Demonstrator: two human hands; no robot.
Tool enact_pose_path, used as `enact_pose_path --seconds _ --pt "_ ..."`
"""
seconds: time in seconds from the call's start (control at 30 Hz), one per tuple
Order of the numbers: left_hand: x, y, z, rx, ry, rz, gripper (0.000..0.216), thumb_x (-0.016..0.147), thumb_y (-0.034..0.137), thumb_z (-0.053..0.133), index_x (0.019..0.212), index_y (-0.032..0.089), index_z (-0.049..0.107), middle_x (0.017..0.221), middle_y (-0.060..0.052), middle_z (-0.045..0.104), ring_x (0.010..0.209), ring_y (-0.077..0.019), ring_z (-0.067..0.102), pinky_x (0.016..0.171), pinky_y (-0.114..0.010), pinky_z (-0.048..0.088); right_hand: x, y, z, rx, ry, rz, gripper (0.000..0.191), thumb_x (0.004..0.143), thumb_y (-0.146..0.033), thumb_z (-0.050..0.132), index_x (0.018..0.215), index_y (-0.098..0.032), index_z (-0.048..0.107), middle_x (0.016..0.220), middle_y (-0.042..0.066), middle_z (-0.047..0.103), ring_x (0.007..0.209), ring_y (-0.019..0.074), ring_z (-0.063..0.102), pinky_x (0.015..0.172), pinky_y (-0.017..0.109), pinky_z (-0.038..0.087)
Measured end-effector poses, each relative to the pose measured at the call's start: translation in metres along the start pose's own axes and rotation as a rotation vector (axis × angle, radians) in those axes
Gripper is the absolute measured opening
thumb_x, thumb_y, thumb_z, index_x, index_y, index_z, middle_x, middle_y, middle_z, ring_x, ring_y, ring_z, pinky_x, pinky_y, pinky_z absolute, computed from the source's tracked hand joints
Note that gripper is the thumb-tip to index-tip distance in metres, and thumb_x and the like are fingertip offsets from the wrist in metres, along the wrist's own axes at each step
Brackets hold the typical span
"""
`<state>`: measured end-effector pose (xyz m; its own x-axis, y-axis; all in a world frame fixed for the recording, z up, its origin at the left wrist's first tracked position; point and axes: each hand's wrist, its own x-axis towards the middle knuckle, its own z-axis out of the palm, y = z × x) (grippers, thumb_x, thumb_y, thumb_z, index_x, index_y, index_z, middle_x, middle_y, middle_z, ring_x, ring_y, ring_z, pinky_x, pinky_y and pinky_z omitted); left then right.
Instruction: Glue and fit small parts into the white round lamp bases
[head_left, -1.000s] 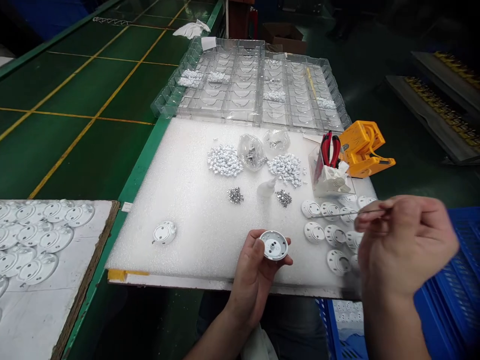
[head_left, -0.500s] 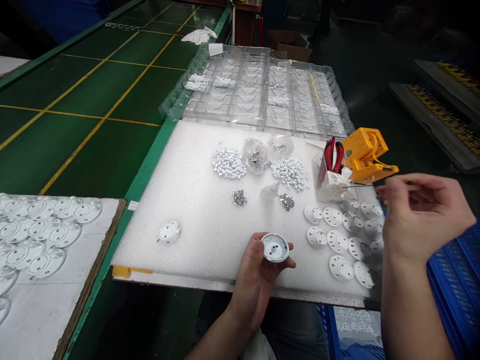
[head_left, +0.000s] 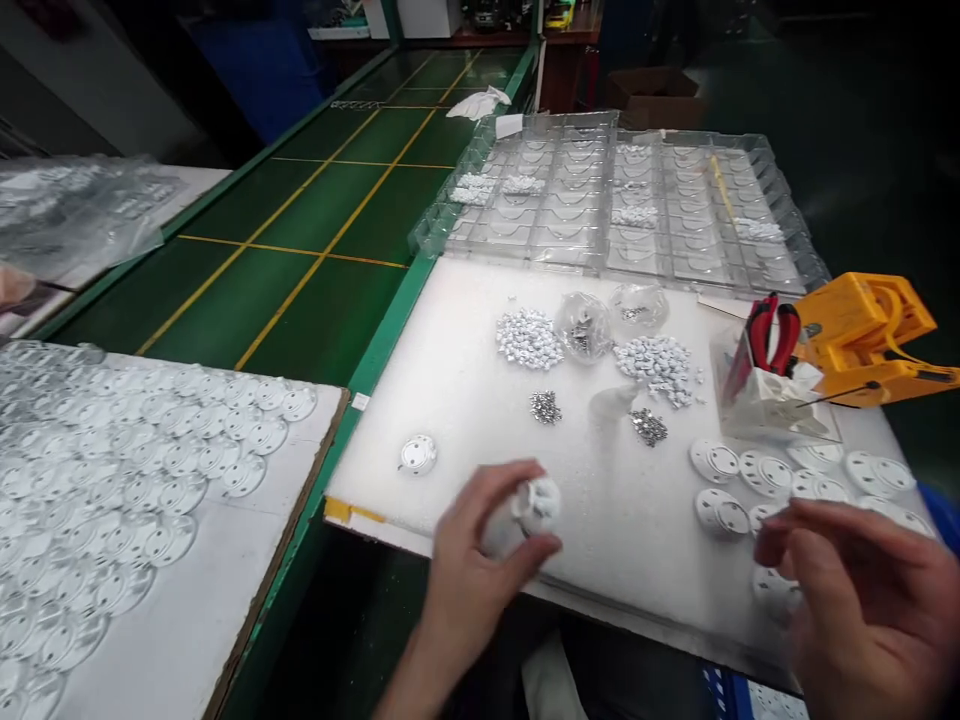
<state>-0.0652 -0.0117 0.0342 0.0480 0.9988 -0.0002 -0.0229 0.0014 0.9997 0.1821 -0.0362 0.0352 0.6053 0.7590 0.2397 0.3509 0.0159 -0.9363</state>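
Gripping white part point(head_left: 540, 503) — left hand point(head_left: 471, 560), loosely curled — right hand point(head_left: 870, 605)

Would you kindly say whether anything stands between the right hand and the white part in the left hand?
Nothing visible blocks the white part; the discs near the right hand lie on the foam.

Clock off the bottle point(head_left: 611, 402) on the foam mat point(head_left: 457, 340), 12 pointing away from the wearer: trays point(head_left: 574, 205) at 12, behind the mat. Small-part piles point(head_left: 529, 340) at 10 and 2, metal-bit piles point(head_left: 546, 407) at 9 and 4, bags point(head_left: 584, 328) at 11 and 1. Tool box point(head_left: 739, 412) at 3, pliers point(head_left: 784, 336) in it. Discs point(head_left: 765, 472) at 4. Part point(head_left: 538, 505) in left hand point(head_left: 469, 550), 7. Conveyor point(head_left: 352, 205) off-mat, 10.
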Motion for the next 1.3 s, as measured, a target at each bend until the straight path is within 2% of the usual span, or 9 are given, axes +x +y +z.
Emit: enact_pose_path --seconds 0.1,0.2,0.37,0.7,0.9,1.0,1.1,1.2,1.3 --pt "0.018 0.004 -0.035 0.564 0.242 0.238 0.043 0.088 0.032 0.079 0.128 0.027 0.066 0.121 -0.007 0.072 0.115 -0.0251 0.069 0.101 -0.036 0.053 -0.019 -0.002 0.007 -0.006 -0.119 0.036 0.026 0.083 -0.044 0.078 0.096 -0.022 0.071 0.081 0.002 0.066 0.063 0.0148 0.060 0.057 0.030 0.049" --pt "0.037 0.000 -0.056 0.828 0.243 0.261 0.054 0.093 0.026 0.072 0.143 0.027 0.052 0.123 -0.008 0.070 0.114 -0.0239 0.069 0.092 -0.033 0.057 -0.034 0.000 0.014 0.010 -0.165 0.029 0.024 0.087 -0.043 0.075 0.096 -0.022 0.071 0.076 0.001 0.065 0.061 0.0136 0.060 0.054 0.027 0.050" --pt "0.052 -0.013 -0.063 0.922 0.198 0.205 0.065 0.094 0.023 0.068 0.152 0.026 0.039 0.124 -0.009 0.070 0.112 -0.0244 0.069 0.095 -0.038 0.057 -0.047 0.008 0.019 0.027 -0.229 -0.021 0.008 0.094 -0.031 0.069 0.096 -0.024 0.072 0.075 0.000 0.063 0.062 0.0110 0.059 0.057 0.022 0.052" --pt "0.061 -0.025 -0.062 0.960 0.206 0.171 0.037 0.096 0.029 0.058 0.132 0.019 0.058 0.126 -0.013 0.068 0.120 -0.0304 0.064 0.106 -0.047 0.051 -0.053 0.022 0.024 -0.005 -0.332 -0.177 0.011 0.096 -0.019 0.062 0.100 -0.024 0.071 0.080 0.000 0.066 0.062 0.0105 0.065 0.058 0.020 0.057" --pt "0.060 -0.024 -0.063 0.982 0.287 0.233 0.037 0.093 0.029 0.057 0.128 0.017 0.060 0.125 -0.015 0.067 0.116 -0.0337 0.065 0.100 -0.051 0.054 -0.034 0.015 -0.011 -0.160 -0.240 -0.262 0.012 0.099 -0.019 0.058 0.100 -0.025 0.070 0.078 -0.001 0.065 0.064 0.0114 0.064 0.057 0.021 0.054" --pt "0.052 -0.016 -0.058 0.904 0.422 0.380 0.030 0.095 0.027 0.060 0.123 0.019 0.063 0.132 -0.016 0.065 0.130 -0.0340 0.059 0.111 -0.054 0.046 -0.016 0.014 -0.038 -0.380 -0.208 -0.342 0.009 0.098 -0.024 0.061 0.097 -0.024 0.070 0.084 0.001 0.070 0.075 0.0155 0.068 0.069 0.027 0.056" --pt "0.042 -0.012 -0.042 0.748 0.490 0.515 0.024 0.094 0.021 0.062 0.118 0.021 0.066 0.126 -0.012 0.068 0.128 -0.0311 0.060 0.113 -0.054 0.046 -0.002 0.019 -0.050 -0.531 -0.253 -0.391 0.008 0.096 -0.031 0.065 0.098 -0.024 0.068 0.099 0.005 0.073 0.094 0.0225 0.070 0.083 0.036 0.057" --pt "0.035 -0.012 -0.012 0.678 0.350 0.483 0.020 0.095 0.018 0.061 0.114 0.022 0.066 0.125 -0.010 0.067 0.122 -0.0285 0.063 0.106 -0.049 0.051 0.006 0.029 -0.046 -0.607 -0.355 -0.423 0.016 0.096 -0.038 0.066 0.104 -0.025 0.064 0.115 0.009 0.073 0.113 0.0288 0.066 0.095 0.046 0.053" --pt "0.031 -0.015 0.023 0.607 0.135 0.519 0.023 0.096 0.012 0.058 0.115 0.023 0.064 0.124 -0.008 0.067 0.119 -0.0245 0.065 0.102 -0.043 0.056 0.008 0.040 -0.037 -0.711 -0.413 -0.429 0.025 0.097 -0.042 0.063 0.113 -0.024 0.061 0.124 0.012 0.069 0.123 0.0321 0.061 0.096 0.049 0.050"
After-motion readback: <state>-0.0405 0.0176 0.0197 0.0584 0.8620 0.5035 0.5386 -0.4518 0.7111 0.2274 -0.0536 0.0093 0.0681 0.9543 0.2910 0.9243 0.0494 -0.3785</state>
